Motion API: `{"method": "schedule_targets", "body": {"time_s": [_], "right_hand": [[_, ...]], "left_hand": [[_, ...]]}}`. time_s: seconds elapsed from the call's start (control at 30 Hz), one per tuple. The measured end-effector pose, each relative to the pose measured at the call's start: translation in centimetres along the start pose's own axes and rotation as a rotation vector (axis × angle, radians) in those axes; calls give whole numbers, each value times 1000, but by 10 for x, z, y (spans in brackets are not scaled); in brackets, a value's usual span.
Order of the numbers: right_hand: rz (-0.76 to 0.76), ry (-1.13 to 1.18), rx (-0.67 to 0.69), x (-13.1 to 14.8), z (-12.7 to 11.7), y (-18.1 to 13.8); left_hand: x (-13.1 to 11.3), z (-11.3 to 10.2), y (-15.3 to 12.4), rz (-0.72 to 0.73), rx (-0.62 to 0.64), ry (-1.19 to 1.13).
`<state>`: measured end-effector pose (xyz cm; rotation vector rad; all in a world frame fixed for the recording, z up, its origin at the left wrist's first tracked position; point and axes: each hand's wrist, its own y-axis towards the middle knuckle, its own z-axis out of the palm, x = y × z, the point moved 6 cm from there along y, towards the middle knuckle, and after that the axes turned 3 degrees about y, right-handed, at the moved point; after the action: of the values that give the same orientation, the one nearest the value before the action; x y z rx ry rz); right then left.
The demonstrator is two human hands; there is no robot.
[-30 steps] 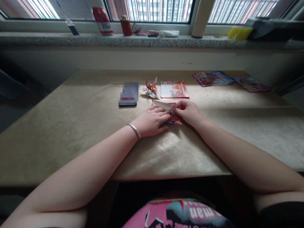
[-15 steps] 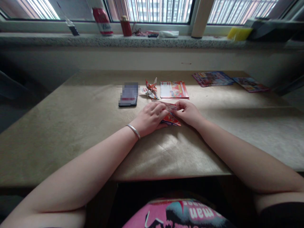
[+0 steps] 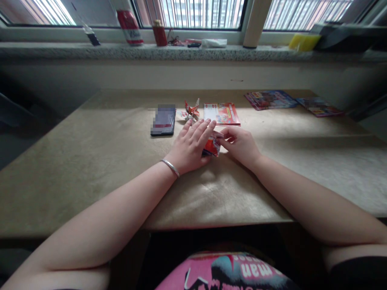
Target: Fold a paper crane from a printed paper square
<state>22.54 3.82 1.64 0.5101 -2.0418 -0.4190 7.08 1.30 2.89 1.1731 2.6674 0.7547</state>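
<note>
A folded sheet of red printed paper (image 3: 212, 146) lies on the table under both of my hands. My left hand (image 3: 192, 143), with a silver bangle at the wrist, rests flat over the paper's left part, fingers stretched out and hiding much of it. At the paper's right edge, my right hand (image 3: 237, 141) pinches it between thumb and forefinger. Just beyond my left fingertips stands a folded paper crane (image 3: 192, 108), partly covered by them. Behind the hands sits a stack of red and white printed sheets (image 3: 222, 113).
A dark phone (image 3: 163, 120) lies left of the crane. Colourful printed leaflets (image 3: 272, 100) are at the table's back right. On the stone windowsill (image 3: 181, 51) stand a red can (image 3: 130, 27), a red lighter-like object (image 3: 159, 33) and a yellow item (image 3: 304, 42).
My left fingers have straightened and spread over the paper, reaching further forward. The paper's right-hand point has been folded in, so less of it sticks out. My right hand keeps its pinch.
</note>
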Motion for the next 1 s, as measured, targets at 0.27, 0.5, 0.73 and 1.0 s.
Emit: {"method": "schedule_targets", "body": {"time_s": [0.27,0.5,0.73,1.0], "right_hand": [[-27,107,60,0,4,-2],[-61,282,242,-1,9,-3],[-74,254,283,0,13,-6],[-44,170,214,-5,11,-3]], "left_hand": [[2,0,1,18,-28,-22],[8,1,-1,30,-17,-28],[9,0,0,45,16,-65],[12,0,-1,9,17,-152]]}}
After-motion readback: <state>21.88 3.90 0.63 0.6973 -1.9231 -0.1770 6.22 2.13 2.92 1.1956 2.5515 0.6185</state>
